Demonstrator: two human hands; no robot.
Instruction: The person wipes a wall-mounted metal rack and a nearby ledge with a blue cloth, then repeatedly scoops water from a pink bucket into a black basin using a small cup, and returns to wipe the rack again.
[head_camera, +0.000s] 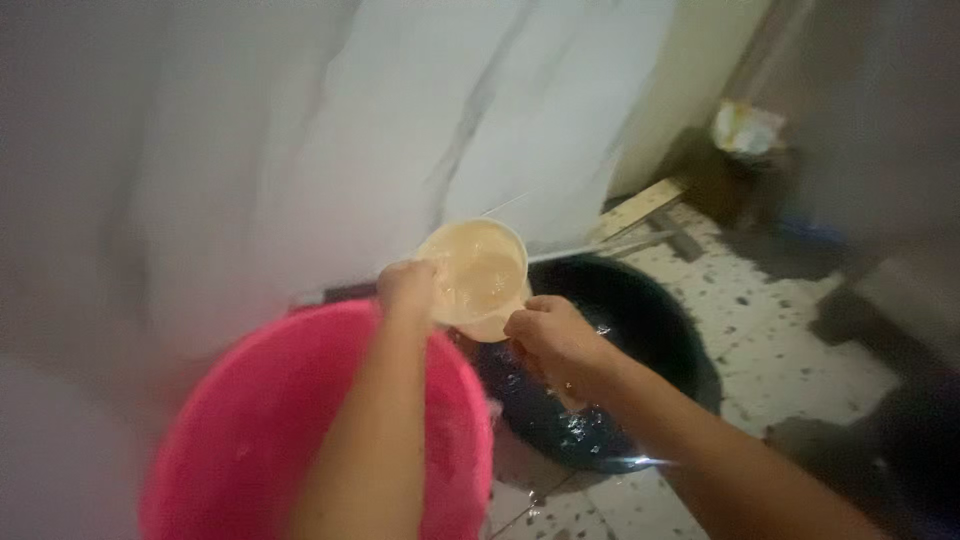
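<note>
A: Cream plastic bowl sits between both hands, above the gap where the pink bucket meets the black basin.

B: Grips?

A: Left hand clamped on the bowl's rim, bucket side. Right hand closed on its lower edge, basin side.

B: Orientation?

A: Mouth tilted toward the camera, milky water inside. Both hands equally near; bowl is just beyond the bucket's far rim.

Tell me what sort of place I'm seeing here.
Probably a home washing area or bathroom. A pink bucket and a dark basin holding water sit on a speckled terrazzo floor, by a pale tiled wall, while both hands hold a cream scoop.
</note>
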